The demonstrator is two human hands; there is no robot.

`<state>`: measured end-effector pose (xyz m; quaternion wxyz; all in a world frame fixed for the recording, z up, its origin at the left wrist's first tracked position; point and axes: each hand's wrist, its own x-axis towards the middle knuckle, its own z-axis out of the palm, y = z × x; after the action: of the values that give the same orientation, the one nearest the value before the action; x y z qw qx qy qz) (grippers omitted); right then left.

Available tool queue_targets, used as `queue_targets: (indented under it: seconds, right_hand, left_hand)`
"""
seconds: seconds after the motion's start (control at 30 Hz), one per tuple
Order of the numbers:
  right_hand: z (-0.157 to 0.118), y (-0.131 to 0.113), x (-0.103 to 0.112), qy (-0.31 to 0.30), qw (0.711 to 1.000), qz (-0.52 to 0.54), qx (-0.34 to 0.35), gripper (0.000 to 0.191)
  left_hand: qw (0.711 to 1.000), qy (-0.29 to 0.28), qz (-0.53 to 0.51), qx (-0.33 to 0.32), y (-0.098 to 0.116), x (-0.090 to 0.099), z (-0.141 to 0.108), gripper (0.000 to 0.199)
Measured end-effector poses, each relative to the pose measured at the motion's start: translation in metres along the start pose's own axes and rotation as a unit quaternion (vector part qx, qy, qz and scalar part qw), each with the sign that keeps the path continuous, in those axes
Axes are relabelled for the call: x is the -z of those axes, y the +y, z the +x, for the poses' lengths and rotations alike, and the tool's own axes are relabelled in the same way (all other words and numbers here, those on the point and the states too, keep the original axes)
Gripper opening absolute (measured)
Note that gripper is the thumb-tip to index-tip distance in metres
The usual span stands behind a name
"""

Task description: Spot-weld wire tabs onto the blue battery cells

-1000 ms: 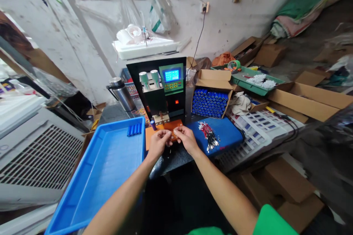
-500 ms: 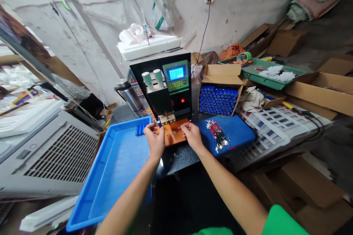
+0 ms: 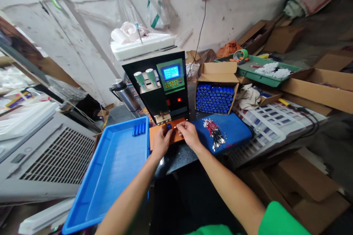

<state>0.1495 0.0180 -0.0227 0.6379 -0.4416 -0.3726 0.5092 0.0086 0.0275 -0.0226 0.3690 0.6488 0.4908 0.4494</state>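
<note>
My left hand [image 3: 161, 142] is closed round a blue cylindrical battery cell [image 3: 169, 126], just in front of the electrodes of a black spot welder [image 3: 150, 102]. Close beside it, my right hand [image 3: 189, 134] pinches a small white-tipped piece [image 3: 175, 127], mostly hidden by the fingers. Both hands are over an orange board [image 3: 154, 135]. To the right, red and black wire leads [image 3: 214, 132] with white connectors lie in a heap on a blue pad [image 3: 237, 126]. Several blue cells [image 3: 138, 130] stand in a row inside the large blue tray [image 3: 82, 187].
An open cardboard box [image 3: 217, 68] packed with blue cells stands behind the pad. A steel thermos [image 3: 128, 95] is left of the welder. Farther right are a green tray [image 3: 259, 77] with white pieces and a white plastic crate [image 3: 264, 125].
My left hand has moved right with the cell, from beside the blue tray to in front of the electrodes, closer to my right hand. The view has shifted slightly.
</note>
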Motion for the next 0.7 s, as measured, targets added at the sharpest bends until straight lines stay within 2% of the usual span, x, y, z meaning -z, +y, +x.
queue_targets:
  seconds: [0.23, 0.43, 0.7]
  right_hand:
    - [0.017, 0.004, -0.005, -0.027, 0.998, -0.040, 0.035, 0.017]
    - [0.026, 0.010, -0.017, -0.061, 0.997, -0.028, 0.035, 0.017]
    - [0.025, 0.009, -0.022, -0.064, 0.992, -0.088, 0.061, 0.013]
  left_hand:
    - [0.998, 0.006, -0.066, 0.011, 0.000, -0.002, 0.000, 0.030]
    - [0.999, 0.008, -0.048, -0.019, 0.005, 0.000, -0.001, 0.030]
    - [0.999, 0.013, -0.047, -0.017, 0.007, 0.000, -0.002, 0.031]
